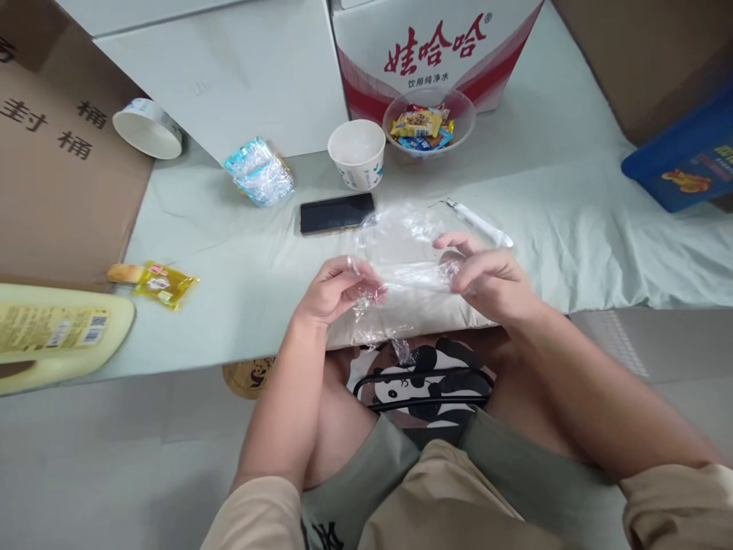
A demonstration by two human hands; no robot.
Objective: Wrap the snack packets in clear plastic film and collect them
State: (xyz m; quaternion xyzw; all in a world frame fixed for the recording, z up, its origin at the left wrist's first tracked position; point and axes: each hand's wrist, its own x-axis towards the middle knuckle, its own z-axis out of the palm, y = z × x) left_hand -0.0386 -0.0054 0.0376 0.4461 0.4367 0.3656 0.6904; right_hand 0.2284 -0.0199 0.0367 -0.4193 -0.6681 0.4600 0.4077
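Observation:
A sheet of clear plastic film (409, 275) stretches crinkled between my two hands, over the front edge of the cloth-covered surface. My left hand (337, 290) has its fingers curled round the film's left end. At the other end, my right hand (489, 281) pinches the film between thumb and fingers. Behind the film lies a black phone (335, 214), partly overlapped by the film at its right end. A white pen-like tool (481, 223) rests just beyond my right hand.
At the back stand a paper cup (358, 164), a clear bowl (466, 126) of wrapped snacks and a plastic-wrapped blue pack (260, 172). Another paper cup (149, 130) lies tipped on the left. An opened snack packet (166, 285) lies near a yellow jug (62, 328). Boxes (229, 76) line the back.

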